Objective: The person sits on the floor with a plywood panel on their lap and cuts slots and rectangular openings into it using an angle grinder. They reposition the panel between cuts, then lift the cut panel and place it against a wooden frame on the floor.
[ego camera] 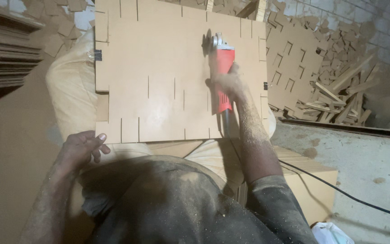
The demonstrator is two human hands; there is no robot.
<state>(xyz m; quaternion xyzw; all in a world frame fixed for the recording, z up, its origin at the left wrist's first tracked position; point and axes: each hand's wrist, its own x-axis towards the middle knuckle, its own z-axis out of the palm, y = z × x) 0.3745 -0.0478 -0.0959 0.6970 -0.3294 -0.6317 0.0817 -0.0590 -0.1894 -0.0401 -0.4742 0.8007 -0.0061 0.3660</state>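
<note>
My left hand rests loosely curled and holding nothing at the near left corner of the board, fingertips just touching its edge. The board lies flat in front of me, marked with short slots. To the right, my right hand is clenched around the red grinder, whose long body points straight away from me, its disc at the far end, apparently down on the board, though dust blurs it. Its black cord trails back past my right arm.
</note>
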